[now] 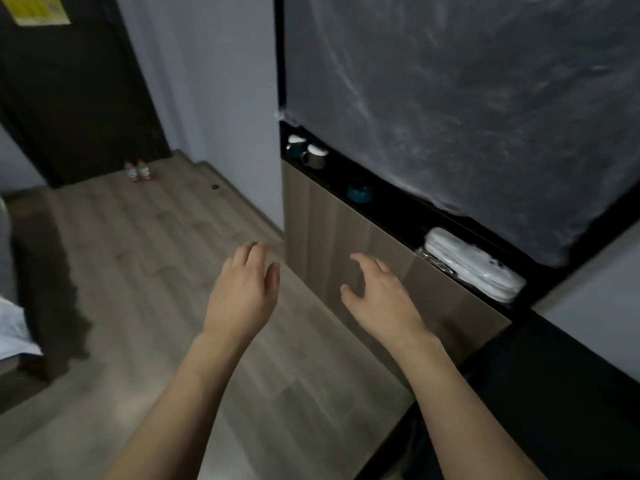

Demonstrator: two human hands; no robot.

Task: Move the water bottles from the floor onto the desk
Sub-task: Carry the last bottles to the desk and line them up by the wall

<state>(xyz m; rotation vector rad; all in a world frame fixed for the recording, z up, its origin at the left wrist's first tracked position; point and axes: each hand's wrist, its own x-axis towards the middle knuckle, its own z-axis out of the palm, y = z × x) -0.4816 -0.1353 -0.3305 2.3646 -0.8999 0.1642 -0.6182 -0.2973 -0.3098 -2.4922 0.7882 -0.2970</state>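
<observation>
Left hand point(244, 289): fingers relaxed, holding nothing. Right hand point(375, 296): fingers spread, likewise empty.

Water bottles point(139, 170): two, upright, side by side on the floor point(145, 258), far ahead of your left hand and well apart from both, by the dark door point(76, 91).

Desk: not identifiable in view.

Hazards: the bottles stand touching or nearly so, and grabbing one carelessly would likely topple the other. The cabinet point(332, 230) corner sits just beyond your right hand; swinging forward, you may strike it.
</observation>
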